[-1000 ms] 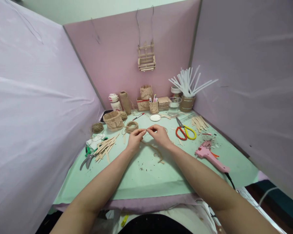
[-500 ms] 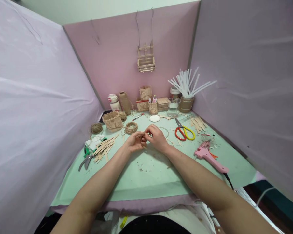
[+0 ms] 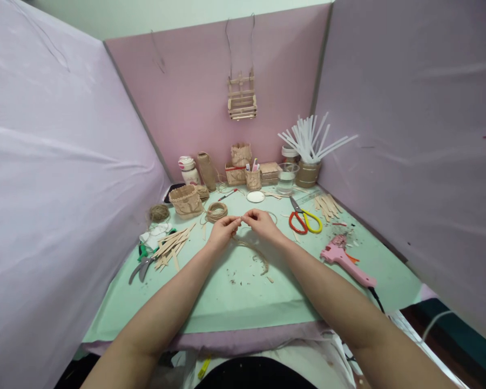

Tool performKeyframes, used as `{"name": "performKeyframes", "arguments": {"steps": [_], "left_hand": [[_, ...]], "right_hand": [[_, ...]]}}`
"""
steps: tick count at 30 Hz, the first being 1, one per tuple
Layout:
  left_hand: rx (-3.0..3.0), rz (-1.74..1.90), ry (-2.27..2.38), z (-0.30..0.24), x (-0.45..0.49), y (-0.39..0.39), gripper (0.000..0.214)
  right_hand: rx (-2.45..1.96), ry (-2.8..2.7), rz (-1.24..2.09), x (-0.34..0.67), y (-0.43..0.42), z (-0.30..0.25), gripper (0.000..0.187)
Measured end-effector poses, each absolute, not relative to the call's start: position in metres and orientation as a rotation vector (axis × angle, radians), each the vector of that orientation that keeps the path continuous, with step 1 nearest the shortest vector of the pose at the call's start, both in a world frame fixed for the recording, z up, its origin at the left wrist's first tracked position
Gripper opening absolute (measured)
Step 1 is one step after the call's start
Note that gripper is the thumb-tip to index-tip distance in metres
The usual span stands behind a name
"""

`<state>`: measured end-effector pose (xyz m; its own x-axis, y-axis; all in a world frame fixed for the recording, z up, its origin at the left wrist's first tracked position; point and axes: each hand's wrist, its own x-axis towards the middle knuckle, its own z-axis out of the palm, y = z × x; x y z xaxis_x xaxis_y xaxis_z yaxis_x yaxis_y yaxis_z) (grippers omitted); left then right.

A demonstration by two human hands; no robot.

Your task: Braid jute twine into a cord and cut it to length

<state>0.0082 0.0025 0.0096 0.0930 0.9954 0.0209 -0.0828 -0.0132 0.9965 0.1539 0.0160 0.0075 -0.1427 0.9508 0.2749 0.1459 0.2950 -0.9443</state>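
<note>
Over the middle of the table, my left hand [image 3: 222, 231] and my right hand [image 3: 262, 224] meet fingertip to fingertip. Both are closed in a pinch on thin jute twine [image 3: 251, 247]. One tail of it droops from beneath my left hand and curves to the right, with a frayed or knotted-looking end. Another bit of the cord loops out behind my right hand. The exact spot between the fingertips is too small to make out. A coil of twine [image 3: 217, 211] lies just beyond my left hand.
Red-and-yellow scissors [image 3: 304, 220] and a pink glue gun [image 3: 346, 261] lie to the right. Wooden sticks [image 3: 174, 246] and pliers-like cutters [image 3: 143, 267] are at left. Behind stand an oval basket [image 3: 186, 202], a water bowl [image 3: 287, 180] and a jar of glue sticks [image 3: 308, 174].
My fingers have gone from curled closely together to a straighter fingertip pinch. The twine tail now shows below my hands, where it was mostly hidden before.
</note>
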Motion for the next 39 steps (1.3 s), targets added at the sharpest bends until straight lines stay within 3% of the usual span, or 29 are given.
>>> {"name": "performKeyframes", "arguments": {"steps": [5,15,23,30,39], "left_hand": [[1.485,0.995,1.202,0.005,0.006,0.004,0.038],[1.811,0.966,1.137,0.029,0.016,-0.018,0.026],[1.683,1.11,1.137,0.021,0.015,-0.011,0.025],[1.559,1.134,1.128,0.011,0.017,-0.009,0.039],[1.494,1.186,1.116,0.019,0.02,-0.014,0.023]], "right_hand": [[-1.092,-1.52,0.949,0.153,0.014,0.01,0.017],[-1.256,-1.308,0.821,0.151,0.02,0.001,0.016],[-1.105,-1.34,0.871,0.162,0.021,0.013,0.02],[-0.996,-1.351,0.998,0.158,0.016,0.017,0.02],[-0.977,-1.454,0.939,0.155,0.017,0.009,0.02]]}}
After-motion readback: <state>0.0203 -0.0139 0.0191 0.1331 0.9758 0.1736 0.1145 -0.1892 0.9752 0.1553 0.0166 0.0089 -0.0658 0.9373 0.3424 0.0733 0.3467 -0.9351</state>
